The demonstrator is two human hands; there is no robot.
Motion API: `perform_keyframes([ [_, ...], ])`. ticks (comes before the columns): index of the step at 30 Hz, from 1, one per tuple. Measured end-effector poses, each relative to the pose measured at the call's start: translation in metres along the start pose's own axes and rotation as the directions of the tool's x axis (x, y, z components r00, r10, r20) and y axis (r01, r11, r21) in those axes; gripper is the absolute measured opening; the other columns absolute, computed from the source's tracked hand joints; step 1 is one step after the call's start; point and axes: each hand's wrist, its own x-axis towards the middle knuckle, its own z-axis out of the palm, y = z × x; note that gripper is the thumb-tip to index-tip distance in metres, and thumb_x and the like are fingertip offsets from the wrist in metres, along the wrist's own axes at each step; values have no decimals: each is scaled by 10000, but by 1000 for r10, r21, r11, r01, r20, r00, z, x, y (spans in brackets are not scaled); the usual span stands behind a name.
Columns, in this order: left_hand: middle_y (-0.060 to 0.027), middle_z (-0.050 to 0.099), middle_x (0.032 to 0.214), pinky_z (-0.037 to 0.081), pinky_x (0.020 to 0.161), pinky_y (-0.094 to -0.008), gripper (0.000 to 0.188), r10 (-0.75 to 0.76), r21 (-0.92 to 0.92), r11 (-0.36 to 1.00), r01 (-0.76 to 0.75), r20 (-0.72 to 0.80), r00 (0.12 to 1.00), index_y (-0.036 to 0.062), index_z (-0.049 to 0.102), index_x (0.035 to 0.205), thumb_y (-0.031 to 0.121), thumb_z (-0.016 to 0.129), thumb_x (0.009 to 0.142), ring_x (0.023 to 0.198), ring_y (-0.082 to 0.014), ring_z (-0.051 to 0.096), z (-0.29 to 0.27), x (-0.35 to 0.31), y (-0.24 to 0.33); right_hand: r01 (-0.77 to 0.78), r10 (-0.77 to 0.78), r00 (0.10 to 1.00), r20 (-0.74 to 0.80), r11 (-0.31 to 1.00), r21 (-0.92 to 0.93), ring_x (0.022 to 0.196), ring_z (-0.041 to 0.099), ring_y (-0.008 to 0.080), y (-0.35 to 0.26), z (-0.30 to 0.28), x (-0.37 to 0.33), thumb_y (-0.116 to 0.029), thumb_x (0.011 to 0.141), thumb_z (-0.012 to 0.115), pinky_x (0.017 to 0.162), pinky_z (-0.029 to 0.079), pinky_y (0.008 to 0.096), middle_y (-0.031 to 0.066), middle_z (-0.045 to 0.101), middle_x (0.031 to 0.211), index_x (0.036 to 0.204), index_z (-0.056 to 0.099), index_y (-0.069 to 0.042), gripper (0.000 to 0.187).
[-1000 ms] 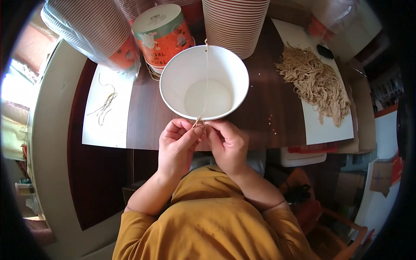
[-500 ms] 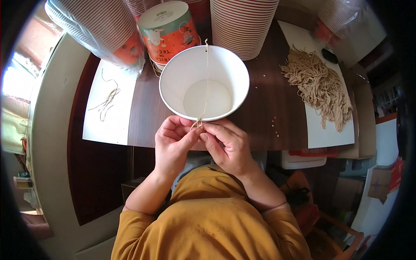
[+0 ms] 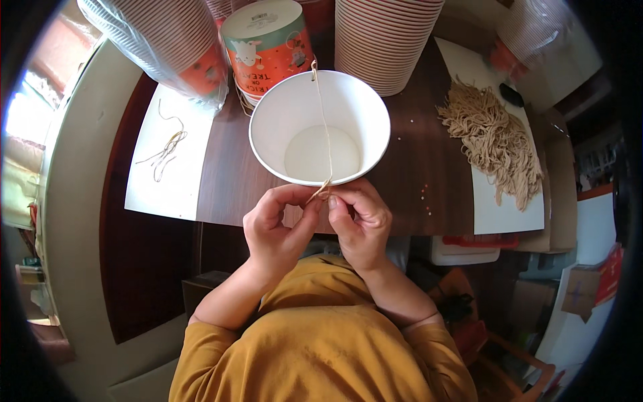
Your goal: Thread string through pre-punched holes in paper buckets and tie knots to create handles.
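A white paper bucket (image 3: 268,127) stands in front of me on the dark wooden table, its open mouth facing up toward me. A thin tan string (image 3: 324,120) runs across the mouth from a hole in the far rim to a loop at the near rim. My left hand (image 3: 281,218) pinches the string's loop between thumb and forefinger, just below the near rim. Close beside it my right hand (image 3: 360,221) pinches the same loop from the other side. The fingertips nearly meet, and the outer near wall of the bucket is hidden.
Behind the bucket stand upturned orange and green printed buckets (image 3: 268,50), a tall stack of buckets (image 3: 382,47) and a plastic-wrapped stack (image 3: 161,47). A heap of tan strings (image 3: 492,141) lies on white board at right. Several loose strings (image 3: 167,151) lie on the left board (image 3: 154,194).
Both hands have drawn slightly apart, and the loop is pulled tighter at the near rim. The whole scene has shifted a little in view.
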Motion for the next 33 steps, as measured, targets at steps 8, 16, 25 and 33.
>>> perform_keyframes([
  [8, -67, 663, 958, 510, 786, -222, 208, 13, -130, 991, -21, -63, 998, -28, 592, 1011, -88, 691, 839, 887, -104, 635, 7, -5, -4, -28, 27, 999, -24, 999, -38, 697, 561, 66, -3, 0, 1, 16, 849, 634, 609, 452, 209, 44, 652, 907, 958, 707, -3, 133],
  [16, -73, 645, 990, 497, 806, -234, 231, 66, -50, 996, -69, -47, 997, -18, 568, 1023, -117, 669, 840, 896, -111, 619, 6, -3, -6, -64, 63, 998, -5, 997, -42, 800, 612, 137, -13, -2, 3, -12, 852, 627, 704, 482, 268, 88, 660, 869, 871, 677, 27, 66],
  [25, -57, 670, 945, 500, 752, -232, 231, 3, -109, 994, -7, -36, 999, -18, 602, 1008, -64, 717, 813, 832, -95, 602, 6, -1, -6, -265, 236, 964, 124, 901, 343, 824, 590, 65, -1, -6, -4, -48, 910, 645, 715, 474, 205, 31, 667, 976, 1049, 669, 2, 150],
  [33, -82, 676, 994, 518, 813, -244, 232, -244, -351, 904, 242, 41, 969, -32, 590, 1033, -82, 695, 833, 904, -117, 639, 1, 2, 8, -481, 376, 877, 300, 656, 582, 927, 611, 78, 0, -9, -3, -72, 924, 661, 839, 505, 233, 56, 662, 1096, 1190, 595, -16, 280],
])
